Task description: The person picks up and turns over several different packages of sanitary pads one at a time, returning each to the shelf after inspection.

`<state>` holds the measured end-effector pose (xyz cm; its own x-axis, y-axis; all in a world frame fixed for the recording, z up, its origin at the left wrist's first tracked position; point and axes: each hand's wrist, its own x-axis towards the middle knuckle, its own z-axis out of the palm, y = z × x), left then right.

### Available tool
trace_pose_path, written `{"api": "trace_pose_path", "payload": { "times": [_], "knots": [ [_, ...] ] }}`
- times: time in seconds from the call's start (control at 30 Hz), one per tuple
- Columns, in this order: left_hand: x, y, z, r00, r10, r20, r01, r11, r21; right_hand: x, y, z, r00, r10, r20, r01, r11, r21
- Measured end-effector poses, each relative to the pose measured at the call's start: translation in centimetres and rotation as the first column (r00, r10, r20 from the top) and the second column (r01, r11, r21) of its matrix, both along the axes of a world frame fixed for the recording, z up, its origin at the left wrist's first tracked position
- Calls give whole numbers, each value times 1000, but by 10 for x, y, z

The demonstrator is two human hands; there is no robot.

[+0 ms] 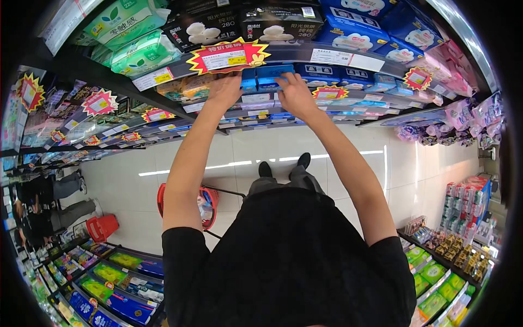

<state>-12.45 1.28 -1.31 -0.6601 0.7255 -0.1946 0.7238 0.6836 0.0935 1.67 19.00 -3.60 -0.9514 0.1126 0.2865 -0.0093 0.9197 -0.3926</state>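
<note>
Both my hands reach into the shelf row below the top ledge. My right hand (297, 97) has its fingers bent over the front edge of a blue pack (268, 78), gripping it. My left hand (225, 91) is at the left side of this group, its fingers stretched out beside another blue pack (248, 80); the fingertips are partly hidden under the ledge. Orange packs (197, 85) lie just left of my left hand. Dark blue packs (320, 75) stand right of my right hand.
Above sit black boxes (204, 27), green packs (143, 53) and blue packs (354, 35). A red price sign (229, 56) hangs from the ledge. A red basket (209, 212) with a handle stands by my left side. Other people's legs (73, 201) show at far left, near another red basket (102, 227).
</note>
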Motion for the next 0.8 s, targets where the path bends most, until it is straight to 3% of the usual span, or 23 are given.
{"api": "trace_pose_path", "payload": {
  "times": [0.23, 0.37, 0.53, 0.67, 0.8],
  "knots": [
    [-4, 3, -15, 999, 24, -24, -25, 998, -63, -26, -1, -3, 996, -5, 93, -14, 980, 200],
    [-3, -2, -31, 986, -11, -164, 13, 1000, 13, -47, 3, 5, 944, -8, 330, -81, 964, 254],
    [2, -10, -42, 956, -14, -292, 21, 1000, 22, -63, 6, -3, 918, -46, 395, -118, 917, 381],
    [5, -19, -66, 917, -22, -398, 83, 987, 137, -60, 0, -15, 960, -67, 271, -69, 885, 460],
    [8, -18, -62, 932, -13, -361, 64, 990, 128, -48, -5, -4, 991, -65, 119, 4, 890, 456]
  ]
}}
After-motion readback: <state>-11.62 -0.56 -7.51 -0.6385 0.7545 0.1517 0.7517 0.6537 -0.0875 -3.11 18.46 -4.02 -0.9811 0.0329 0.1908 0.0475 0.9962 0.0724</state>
